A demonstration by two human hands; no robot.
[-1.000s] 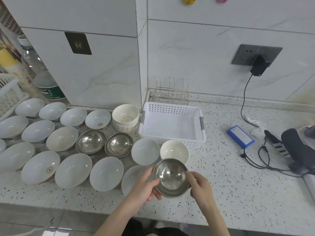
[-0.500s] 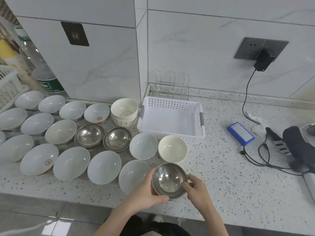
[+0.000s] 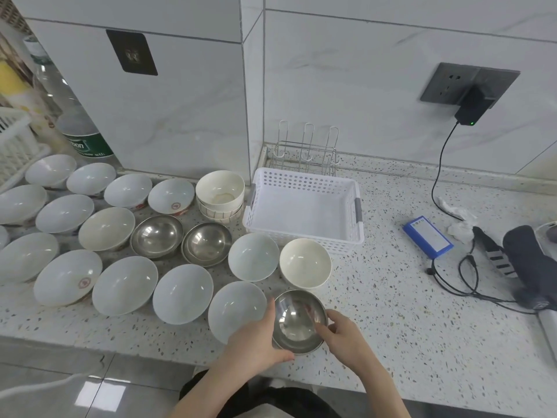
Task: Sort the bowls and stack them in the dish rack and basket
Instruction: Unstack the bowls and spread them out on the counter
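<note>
Both hands grip one steel bowl (image 3: pixel 297 321) at the bench (image 3: pixel 407 342) edge: left hand (image 3: pixel 256 342) fingers curl round its near-left rim, right hand (image 3: pixel 340 333) fingers pinch its right rim.

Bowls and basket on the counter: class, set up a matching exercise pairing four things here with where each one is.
Things:
1. steel bowl
2. white basket
3. wire dish rack
4. blue box

Places:
A. against the wall, behind the basket
B. between both hands, left hand and right hand
C. beside the black cables
D. right of the stacked cream bowls

Pairs: 1-B, 2-D, 3-A, 4-C
</note>
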